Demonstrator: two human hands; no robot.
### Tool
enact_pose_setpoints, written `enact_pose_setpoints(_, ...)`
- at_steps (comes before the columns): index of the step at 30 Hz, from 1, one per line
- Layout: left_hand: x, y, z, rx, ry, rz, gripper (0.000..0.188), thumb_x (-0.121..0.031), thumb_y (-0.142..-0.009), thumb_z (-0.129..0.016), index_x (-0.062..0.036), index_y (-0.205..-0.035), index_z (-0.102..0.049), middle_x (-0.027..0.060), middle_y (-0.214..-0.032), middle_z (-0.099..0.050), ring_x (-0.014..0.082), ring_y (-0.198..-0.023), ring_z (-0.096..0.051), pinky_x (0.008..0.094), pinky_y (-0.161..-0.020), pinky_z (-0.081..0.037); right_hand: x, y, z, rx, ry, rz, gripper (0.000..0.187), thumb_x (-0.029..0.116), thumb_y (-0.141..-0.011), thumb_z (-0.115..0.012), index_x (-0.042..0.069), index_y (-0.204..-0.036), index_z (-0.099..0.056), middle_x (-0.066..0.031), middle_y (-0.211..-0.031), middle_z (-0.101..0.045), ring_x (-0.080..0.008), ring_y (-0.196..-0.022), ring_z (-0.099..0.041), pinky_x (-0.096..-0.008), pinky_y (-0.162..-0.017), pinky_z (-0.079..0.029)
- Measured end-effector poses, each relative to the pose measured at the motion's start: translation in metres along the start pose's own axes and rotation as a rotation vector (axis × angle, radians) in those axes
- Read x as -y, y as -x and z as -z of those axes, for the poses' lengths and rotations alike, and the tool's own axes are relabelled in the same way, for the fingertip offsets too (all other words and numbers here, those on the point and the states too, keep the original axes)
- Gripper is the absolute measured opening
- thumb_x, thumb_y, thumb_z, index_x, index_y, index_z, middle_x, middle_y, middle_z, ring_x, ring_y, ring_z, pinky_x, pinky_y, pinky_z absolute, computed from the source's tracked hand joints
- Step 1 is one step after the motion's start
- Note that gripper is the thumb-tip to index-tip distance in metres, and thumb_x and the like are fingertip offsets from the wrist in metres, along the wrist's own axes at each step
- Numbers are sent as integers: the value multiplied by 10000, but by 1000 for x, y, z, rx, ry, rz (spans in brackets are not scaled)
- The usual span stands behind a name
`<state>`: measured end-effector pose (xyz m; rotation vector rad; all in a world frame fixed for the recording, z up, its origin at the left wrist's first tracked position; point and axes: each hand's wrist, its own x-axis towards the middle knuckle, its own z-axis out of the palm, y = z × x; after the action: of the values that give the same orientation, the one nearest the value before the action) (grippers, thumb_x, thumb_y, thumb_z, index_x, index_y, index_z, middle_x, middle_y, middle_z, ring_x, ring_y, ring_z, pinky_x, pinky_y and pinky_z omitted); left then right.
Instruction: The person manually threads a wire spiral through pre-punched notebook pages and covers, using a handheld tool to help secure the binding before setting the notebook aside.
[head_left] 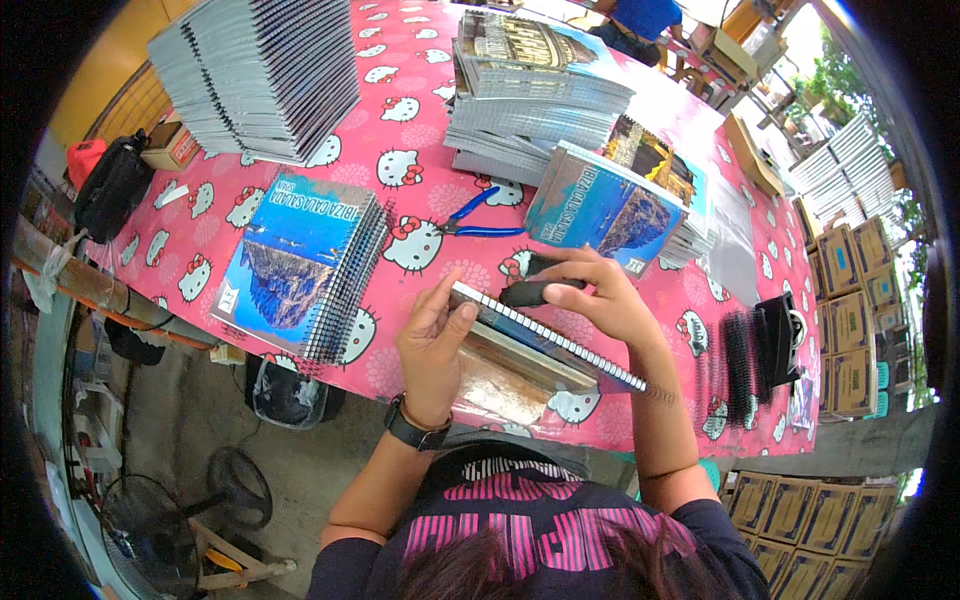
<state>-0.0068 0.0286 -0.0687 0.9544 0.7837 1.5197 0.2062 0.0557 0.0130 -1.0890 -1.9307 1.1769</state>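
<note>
My left hand, with a black watch on its wrist, grips one end of a spiral notebook. The notebook stands on edge with its coiled spine upward. A loose stretch of wire coil sticks out past its right end. In my right hand is a dark, rounded black object, held against the far side of the spine; its kind is unclear. Beyond my hands lie blue-handled pliers, their handles spread. To the left sits a stack of spiral notebooks with blue coastal covers.
A tall pile of bound notebooks rises at the far left. Stacks of loose-leaf booklets and blue-covered ones stand at the back. Black coils hang by the right edge. Cartons and a fan are on the floor.
</note>
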Motion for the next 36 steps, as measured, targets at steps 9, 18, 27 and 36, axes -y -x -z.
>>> enact_pose_setpoints(9,-2,1,3,-11,-82,-9,373,-24,-880,-610,25,-1247,-563,18,-1002,-537,92,-901,-499,226,-812,-413,-12,-7,-11,8,-241,53,416,339,-884,-607,-19,-1092,-648,-190,-1178,-607,-252,-1115,-553,-362,-965,-412)
enact_pose_setpoints(18,-24,-10,-11,182,-195,-80,289,-17,-808,-683,-10,-1094,-643,42,-976,-615,112,-882,-568,245,-792,-456,20,32,16,-179,369,115,454,249,-790,-717,44,-1181,-613,-156,-1223,-596,-273,-1126,-569,-374,-961,-420)
enact_pose_setpoints(27,-52,7,-65,371,-364,-357,227,-21,-724,-757,-43,-924,-651,73,-904,-637,174,-830,-624,284,-727,-500,85,58,-20,-427,303,95,194,104,-747,-732,29,-887,-620,-92,-845,-603,-218,-778,-602,-307,-668,-479)
enact_pose_setpoints(36,-47,12,-57,339,-320,-371,233,-51,-752,-754,-31,-927,-602,83,-892,-651,177,-805,-647,291,-708,-514,81,51,-28,-430,354,218,179,83,-732,-727,24,-875,-635,-93,-797,-619,-225,-700,-597,-313,-614,-470)
